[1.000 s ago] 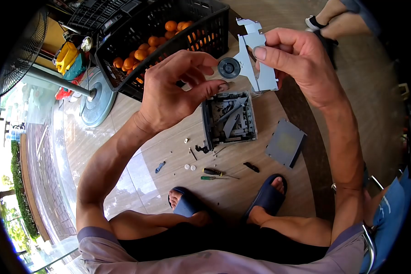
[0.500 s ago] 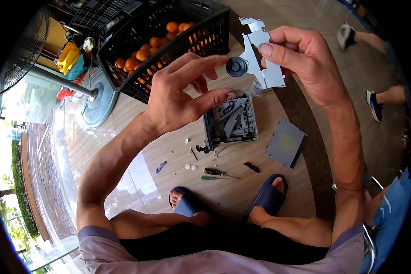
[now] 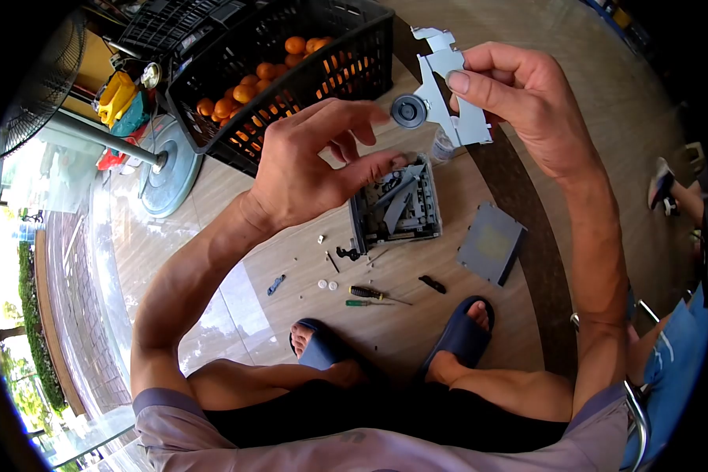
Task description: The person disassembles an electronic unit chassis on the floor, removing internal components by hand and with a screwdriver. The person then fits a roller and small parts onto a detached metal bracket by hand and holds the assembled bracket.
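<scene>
Pinched between the thumb and fingers of my right hand (image 3: 523,102) is a silvery sheet-metal bracket (image 3: 467,118), held up above the floor. On its left side sits a round dark grey disc (image 3: 408,112) with ring-shaped ridges. My left hand (image 3: 311,161) hovers to the left of it, thumb and index finger apart, holding nothing. The index fingertip is close to the disc's rim; whether they touch is hard to tell. Below the hands, an opened device casing (image 3: 417,220) with bare inner parts lies on the floor, partly hidden by my left thumb.
A grey metal cover (image 3: 492,244) lies right of the casing. Nearer my sandals are a yellow-black screwdriver (image 3: 367,293), a green screwdriver (image 3: 358,303), a black piece (image 3: 432,284) and small loose parts. A black crate (image 3: 252,145) of oranges and a fan base (image 3: 169,177) stand left.
My left index finger has drawn slightly back from the disc, whose face now shows more plainly. The bracket has tilted a little. At the right, a passer-by's legs have moved.
</scene>
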Demonstrator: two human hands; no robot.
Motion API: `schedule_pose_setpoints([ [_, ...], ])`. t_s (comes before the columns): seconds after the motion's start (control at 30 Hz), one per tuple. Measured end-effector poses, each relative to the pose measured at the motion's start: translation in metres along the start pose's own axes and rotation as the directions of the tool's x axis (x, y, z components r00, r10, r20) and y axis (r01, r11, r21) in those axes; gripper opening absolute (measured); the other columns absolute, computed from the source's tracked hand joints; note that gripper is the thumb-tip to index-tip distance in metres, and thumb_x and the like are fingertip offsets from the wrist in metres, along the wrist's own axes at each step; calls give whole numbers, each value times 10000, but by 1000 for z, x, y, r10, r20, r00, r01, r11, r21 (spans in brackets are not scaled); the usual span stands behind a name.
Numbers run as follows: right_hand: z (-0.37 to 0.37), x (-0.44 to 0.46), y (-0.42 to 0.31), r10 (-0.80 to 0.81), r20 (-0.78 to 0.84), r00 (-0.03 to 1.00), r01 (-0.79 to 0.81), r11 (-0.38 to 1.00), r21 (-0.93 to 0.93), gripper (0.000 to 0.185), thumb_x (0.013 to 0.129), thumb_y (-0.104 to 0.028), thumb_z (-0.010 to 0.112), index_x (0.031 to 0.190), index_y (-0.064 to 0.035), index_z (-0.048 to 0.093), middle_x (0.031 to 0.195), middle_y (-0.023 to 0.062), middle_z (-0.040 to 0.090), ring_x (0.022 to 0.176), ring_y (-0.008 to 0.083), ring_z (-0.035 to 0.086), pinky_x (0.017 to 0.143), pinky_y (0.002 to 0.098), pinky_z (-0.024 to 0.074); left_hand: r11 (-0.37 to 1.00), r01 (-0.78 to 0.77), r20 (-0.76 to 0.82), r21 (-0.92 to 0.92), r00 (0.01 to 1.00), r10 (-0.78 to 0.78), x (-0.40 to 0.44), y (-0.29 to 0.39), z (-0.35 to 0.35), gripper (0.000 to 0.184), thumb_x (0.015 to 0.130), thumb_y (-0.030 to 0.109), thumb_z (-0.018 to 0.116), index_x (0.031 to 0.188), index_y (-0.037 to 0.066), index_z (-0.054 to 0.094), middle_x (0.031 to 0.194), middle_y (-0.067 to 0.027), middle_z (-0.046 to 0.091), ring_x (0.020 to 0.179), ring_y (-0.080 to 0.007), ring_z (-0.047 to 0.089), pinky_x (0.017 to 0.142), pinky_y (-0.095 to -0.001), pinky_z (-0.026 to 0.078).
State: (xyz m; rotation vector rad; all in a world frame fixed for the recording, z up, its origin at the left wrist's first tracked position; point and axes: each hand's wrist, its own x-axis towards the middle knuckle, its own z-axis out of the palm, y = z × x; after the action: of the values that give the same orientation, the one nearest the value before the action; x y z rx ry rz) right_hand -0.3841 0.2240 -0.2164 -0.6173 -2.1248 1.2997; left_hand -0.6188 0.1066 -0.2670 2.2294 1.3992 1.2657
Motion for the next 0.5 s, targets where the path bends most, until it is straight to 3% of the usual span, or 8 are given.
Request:
schedule_pose_setpoints([
  [0.07,0,-1,1,-3,9,1000,3,1000,-11,209,968,-239,633,1001,-37,678,785,-7,673,635,23,555,539,186,428,1000,21,-35,5,999,-21,-1,-1,1,237,779,186,849,894,40,703,808,-42,680,637,-93,639,562,-243,531],
  [0.3,6,-1,0,13,-11,1000,-13,1000,-12,227,971,-261,638,1010,-41,679,798,-12,676,645,26,563,552,189,440,988,147,-57,-51,987,-150,2,4,1,285,829,214,808,1006,16,704,822,-47,687,652,-107,656,586,-247,537],
  [0.37,8,0,-1,3,-20,1000,-4,1000,-22,228,972,-263,637,1010,-42,679,801,-13,676,646,27,564,554,189,442,969,190,-28,-155,980,-197,3,4,2,315,855,227,784,1067,9,701,836,-61,695,667,-119,670,603,-253,544],
  [0.43,9,2,0,-2,1,1000,2,1000,-8,214,968,-248,644,1000,-39,677,803,-10,678,650,28,565,556,191,442,979,163,-31,-125,985,-168,1,0,3,312,861,224,777,1072,7,702,843,-70,697,671,-124,674,602,-255,546],
  [0.5,12,4,8,-125,-33,992,122,991,-62,194,949,-191,651,889,-9,679,744,15,672,589,54,567,507,213,451,984,132,-16,-116,991,-135,1,-6,3,304,871,220,768,1066,-5,705,857,-94,701,675,-135,677,597,-262,550],
])
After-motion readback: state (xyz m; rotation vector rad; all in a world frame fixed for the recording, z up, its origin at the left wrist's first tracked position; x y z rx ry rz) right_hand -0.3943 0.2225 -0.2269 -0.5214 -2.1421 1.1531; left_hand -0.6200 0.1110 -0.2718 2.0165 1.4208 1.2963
